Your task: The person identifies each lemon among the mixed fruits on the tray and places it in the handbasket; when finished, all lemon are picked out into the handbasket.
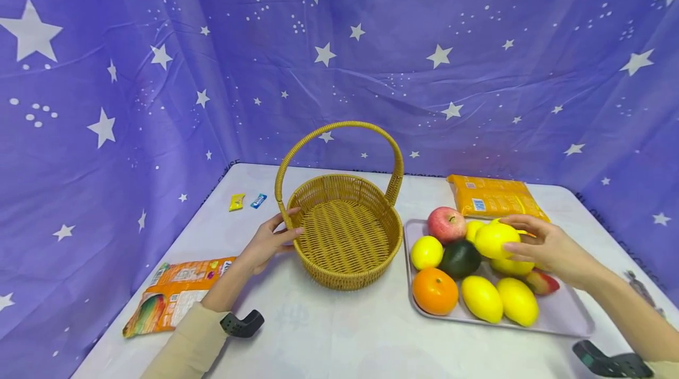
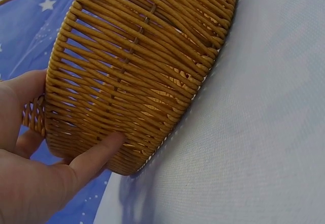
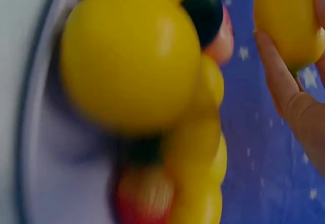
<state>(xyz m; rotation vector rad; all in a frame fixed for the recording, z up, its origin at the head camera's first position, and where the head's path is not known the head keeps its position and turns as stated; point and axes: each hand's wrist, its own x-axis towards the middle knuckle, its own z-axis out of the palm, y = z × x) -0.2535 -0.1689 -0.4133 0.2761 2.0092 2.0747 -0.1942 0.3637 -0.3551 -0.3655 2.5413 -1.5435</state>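
Right fingers hold lemon near illegibly labelled packet.

Right hand gripping 1 lemon; blurred yellow fruit on tray, starry cloth behind.

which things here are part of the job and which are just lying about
Likely part of the job:
basket, held by the left hand
lemon in the right hand
tray and its fruit

Seemingly just lying about:
left packet
right packet
yellow sweet
blue sweet
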